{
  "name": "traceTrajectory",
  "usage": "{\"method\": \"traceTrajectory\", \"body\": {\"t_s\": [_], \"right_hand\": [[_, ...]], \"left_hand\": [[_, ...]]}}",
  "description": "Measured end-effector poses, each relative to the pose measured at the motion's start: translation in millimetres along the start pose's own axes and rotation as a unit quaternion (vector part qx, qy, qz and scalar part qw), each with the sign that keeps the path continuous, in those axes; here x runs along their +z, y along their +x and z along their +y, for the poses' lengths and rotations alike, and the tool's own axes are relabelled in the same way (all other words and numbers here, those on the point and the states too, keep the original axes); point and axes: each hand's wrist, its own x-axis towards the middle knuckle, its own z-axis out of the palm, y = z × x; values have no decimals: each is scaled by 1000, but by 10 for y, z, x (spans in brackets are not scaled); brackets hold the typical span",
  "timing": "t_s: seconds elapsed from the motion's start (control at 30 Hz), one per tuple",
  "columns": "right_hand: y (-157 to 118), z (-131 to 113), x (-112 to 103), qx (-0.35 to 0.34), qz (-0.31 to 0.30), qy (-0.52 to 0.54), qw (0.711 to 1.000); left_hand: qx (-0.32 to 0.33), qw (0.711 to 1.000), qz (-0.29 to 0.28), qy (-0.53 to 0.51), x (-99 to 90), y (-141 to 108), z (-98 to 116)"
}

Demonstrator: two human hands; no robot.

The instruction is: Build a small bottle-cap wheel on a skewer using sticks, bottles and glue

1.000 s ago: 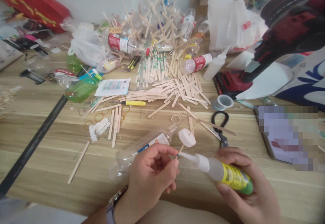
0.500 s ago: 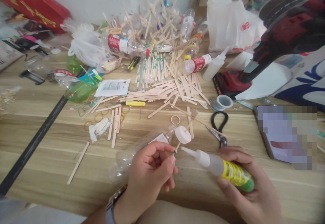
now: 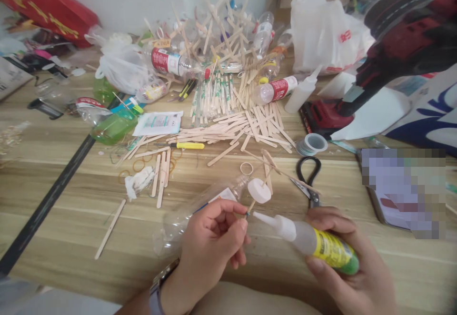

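Observation:
My left hand (image 3: 217, 238) pinches a thin wooden stick (image 3: 252, 205) between thumb and forefinger. A white round disc (image 3: 259, 190) is threaded on that stick, and thin wooden pieces (image 3: 282, 171) are joined across its far end. Something small and dark blue shows on the stick at my fingertips. My right hand (image 3: 352, 258) is wrapped around a glue bottle (image 3: 330, 248) with a yellow label, tilted so its white nozzle points left. The nozzle tip is close beside the stick, near my left fingertips; whether it touches I cannot tell. A clear plastic bottle (image 3: 200, 210) lies behind my left hand.
Black-handled scissors (image 3: 309, 174) and a phone (image 3: 396, 196) lie to the right, with a wire spool (image 3: 312, 144) behind. Farther back are loose craft sticks (image 3: 228, 129), a yellow-handled tool (image 3: 190, 146) and plastic bottles. A red-and-black power tool (image 3: 378, 62) stands at right.
The glue nozzle has come slightly left and down toward the stick. The disc and the wooden pieces on the stick have shifted slightly to the right. My left hand has barely moved.

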Motion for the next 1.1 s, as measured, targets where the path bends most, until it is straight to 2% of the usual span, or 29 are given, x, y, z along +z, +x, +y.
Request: {"method": "traceTrajectory", "body": {"t_s": [0.17, 0.33, 0.53, 0.73, 0.87, 1.1], "right_hand": [[10, -15, 9, -10, 4, -10, 1000], [30, -6, 16, -26, 2, -29, 999], [54, -28, 26, -29, 3, -35, 999], [63, -19, 35, -21, 26, -32, 999], [28, 16, 19, 7, 25, -17, 1000], [28, -19, 12, 10, 17, 6, 1000]], "left_hand": [[-15, 999, 47, 6, 59, -43, 57], [-12, 1000, 10, 8, 38, -28, 38], [-15, 999, 44, 6, 65, -51, 56], [-7, 1000, 15, 6, 44, -34, 32], [-4, 1000, 18, 22, 15, -13, 19], [17, 999, 13, 41, -12, 19, 1]]}}
